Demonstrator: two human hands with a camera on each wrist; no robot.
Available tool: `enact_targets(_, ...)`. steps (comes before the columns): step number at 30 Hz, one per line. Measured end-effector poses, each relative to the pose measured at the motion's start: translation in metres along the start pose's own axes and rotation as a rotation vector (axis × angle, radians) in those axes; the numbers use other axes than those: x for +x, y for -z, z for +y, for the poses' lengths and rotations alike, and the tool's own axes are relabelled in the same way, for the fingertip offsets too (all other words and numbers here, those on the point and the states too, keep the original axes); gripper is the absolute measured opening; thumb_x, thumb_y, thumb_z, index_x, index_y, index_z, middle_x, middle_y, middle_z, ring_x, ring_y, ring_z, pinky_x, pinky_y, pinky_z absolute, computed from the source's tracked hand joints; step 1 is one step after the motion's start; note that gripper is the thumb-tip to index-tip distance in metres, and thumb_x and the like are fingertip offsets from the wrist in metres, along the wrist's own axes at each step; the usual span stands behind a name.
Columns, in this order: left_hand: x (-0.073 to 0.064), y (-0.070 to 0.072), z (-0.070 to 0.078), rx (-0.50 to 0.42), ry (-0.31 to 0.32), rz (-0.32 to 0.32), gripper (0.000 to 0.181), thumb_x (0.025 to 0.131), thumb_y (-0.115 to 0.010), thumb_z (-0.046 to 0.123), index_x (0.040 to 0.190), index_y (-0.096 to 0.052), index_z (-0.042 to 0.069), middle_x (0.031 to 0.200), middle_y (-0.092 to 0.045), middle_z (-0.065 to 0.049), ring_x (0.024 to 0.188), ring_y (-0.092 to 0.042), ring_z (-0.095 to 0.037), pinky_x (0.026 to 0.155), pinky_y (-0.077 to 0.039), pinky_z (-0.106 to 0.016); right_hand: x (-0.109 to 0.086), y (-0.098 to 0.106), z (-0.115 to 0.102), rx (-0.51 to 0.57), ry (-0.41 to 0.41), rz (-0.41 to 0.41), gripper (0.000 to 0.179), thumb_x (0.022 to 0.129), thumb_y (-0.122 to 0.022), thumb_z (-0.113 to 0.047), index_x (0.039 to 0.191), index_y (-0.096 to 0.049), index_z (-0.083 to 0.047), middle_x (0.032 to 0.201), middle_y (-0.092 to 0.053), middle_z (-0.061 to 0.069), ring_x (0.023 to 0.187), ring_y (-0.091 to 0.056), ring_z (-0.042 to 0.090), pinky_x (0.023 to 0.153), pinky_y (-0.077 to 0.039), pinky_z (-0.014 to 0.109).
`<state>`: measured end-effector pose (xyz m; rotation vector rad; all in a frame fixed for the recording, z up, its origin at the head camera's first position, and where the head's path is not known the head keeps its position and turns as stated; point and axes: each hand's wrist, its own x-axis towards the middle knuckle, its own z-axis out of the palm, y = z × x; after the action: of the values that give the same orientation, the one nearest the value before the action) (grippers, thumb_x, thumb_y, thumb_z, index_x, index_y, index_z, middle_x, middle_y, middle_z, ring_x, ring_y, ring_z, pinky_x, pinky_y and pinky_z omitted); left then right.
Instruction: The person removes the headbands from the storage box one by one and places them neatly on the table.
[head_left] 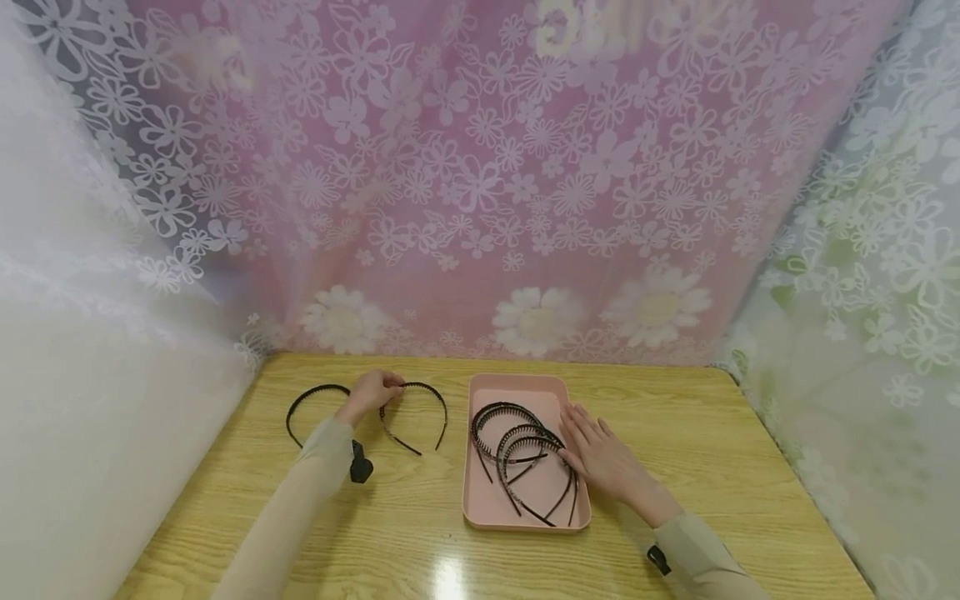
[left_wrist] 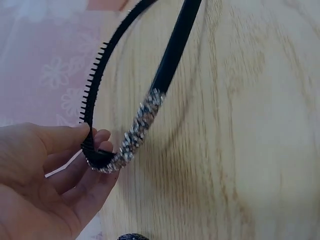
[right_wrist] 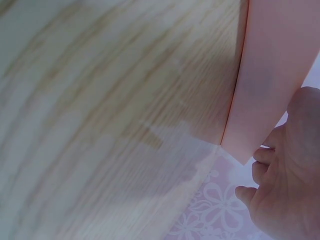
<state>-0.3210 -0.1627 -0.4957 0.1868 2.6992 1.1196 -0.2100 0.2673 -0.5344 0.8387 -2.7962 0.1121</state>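
My left hand [head_left: 369, 393] pinches a black toothed headband [head_left: 446, 414] at its curved top, left of the tray. In the left wrist view, this headband carries a sparkling beaded section [left_wrist: 142, 120], and thumb and fingers grip it beside its comb teeth. Another black headband [head_left: 289, 417] lies farther left, partly behind my left wrist. My right hand [head_left: 603, 458] rests with extended fingers along the right side of a pink tray [head_left: 480, 502]. Several black headbands [head_left: 504, 406] overlap inside that tray. From the right wrist, fingers show close against the tray's outer wall [right_wrist: 272, 65].
The wooden table [head_left: 667, 417] extends around the tray. A pink flowered curtain [head_left: 480, 183] hangs along its back edge, with pale sheeting [head_left: 112, 375] at the left and flowered sheeting [head_left: 885, 358] at the right.
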Motion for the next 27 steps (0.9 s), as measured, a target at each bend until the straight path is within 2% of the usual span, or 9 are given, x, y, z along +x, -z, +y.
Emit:
enact_targets(2, 0.001, -0.002, 0.0, 0.021, 0.0, 0.016, 0.03, 0.103, -0.059, 0.011, 0.128, -0.066, -0.004, 0.121, -0.068, -0.023, 0.104, -0.066, -0.035, 0.084, -0.056, -0.044, 0.0, 0.0, 0.0, 0.001, 0.007, 0.006, 0.06, 0.103, -0.059, -0.029, 0.149, -0.045, 0.007, 0.155, -0.041, 0.027, 0.144, -0.036, 0.044, 0.111, -0.036, 0.063)
enact_targets(7, 0.003, -0.005, 0.001, 0.133, -0.046, 0.059, 0.027, 0.102, -0.059, 0.007, 0.124, -0.069, -0.004, 0.117, -0.07, -0.022, 0.102, -0.067, -0.035, 0.082, -0.057, -0.045, -0.001, 0.001, 0.0, -0.009, 0.014, 0.012, 0.058, 0.103, -0.058, -0.029, 0.148, -0.046, 0.007, 0.155, -0.041, 0.027, 0.144, -0.037, 0.044, 0.11, -0.037, 0.063)
enact_targets(15, 0.018, -0.013, -0.006, 0.255, -0.102, 0.108, 0.022, 0.1, -0.063, 0.007, 0.118, -0.074, 0.002, 0.108, -0.073, -0.017, 0.092, -0.07, -0.031, 0.074, -0.057, -0.043, -0.001, 0.002, -0.001, 0.01, 0.013, 0.027, 0.059, 0.103, -0.058, -0.029, 0.149, -0.045, 0.007, 0.154, -0.042, 0.027, 0.143, -0.037, 0.045, 0.11, -0.037, 0.064)
enact_targets(20, 0.023, -0.016, -0.009, 0.276, -0.094, 0.107, 0.022, 0.098, -0.065, 0.006, 0.119, -0.075, 0.004, 0.109, -0.073, -0.016, 0.095, -0.069, -0.031, 0.076, -0.057, -0.043, -0.001, 0.002, -0.002, 0.023, 0.011, 0.029, 0.06, 0.104, -0.058, -0.029, 0.15, -0.043, 0.006, 0.153, -0.042, 0.028, 0.142, -0.038, 0.046, 0.109, -0.037, 0.065)
enact_targets(27, 0.023, -0.016, -0.004, 0.254, -0.07, 0.098, 0.024, 0.096, -0.065, 0.0, 0.118, -0.074, 0.003, 0.115, -0.071, -0.017, 0.106, -0.067, -0.034, 0.088, -0.056, -0.048, 0.0, 0.006, -0.004, 0.027, -0.011, 0.001, 0.058, 0.103, -0.058, -0.026, 0.149, -0.044, 0.008, 0.154, -0.041, 0.028, 0.144, -0.037, 0.045, 0.112, -0.035, 0.064)
